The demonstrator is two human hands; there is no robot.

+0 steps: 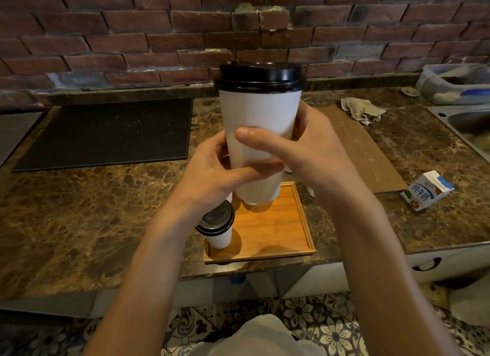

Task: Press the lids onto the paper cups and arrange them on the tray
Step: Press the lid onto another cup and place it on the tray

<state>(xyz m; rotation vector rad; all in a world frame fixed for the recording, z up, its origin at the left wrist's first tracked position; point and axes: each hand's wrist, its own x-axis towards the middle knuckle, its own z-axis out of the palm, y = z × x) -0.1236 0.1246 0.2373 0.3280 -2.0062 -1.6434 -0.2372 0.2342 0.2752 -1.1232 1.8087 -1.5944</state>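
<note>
I hold a tall white paper cup (258, 114) upright in the air above the wooden tray (278, 231), close to the camera. A black lid (259, 75) sits on its rim. My left hand (212, 172) grips the lower part of the cup from the left, thumb across the front. My right hand (313, 148) grips it from the right, thumb lying over the front wall. A second, smaller-looking white cup with a black lid (217, 223) stands at the tray's left near corner. Bits of other white cups show behind my hands, mostly hidden.
The tray sits on a brown marble counter (106, 209) near its front edge. A black mat (106, 132) lies at the left, a wooden board (363, 148) and a milk carton (427, 189) at the right. A rag (360, 110), a plastic container (456, 82) and a sink (466, 124) are at far right.
</note>
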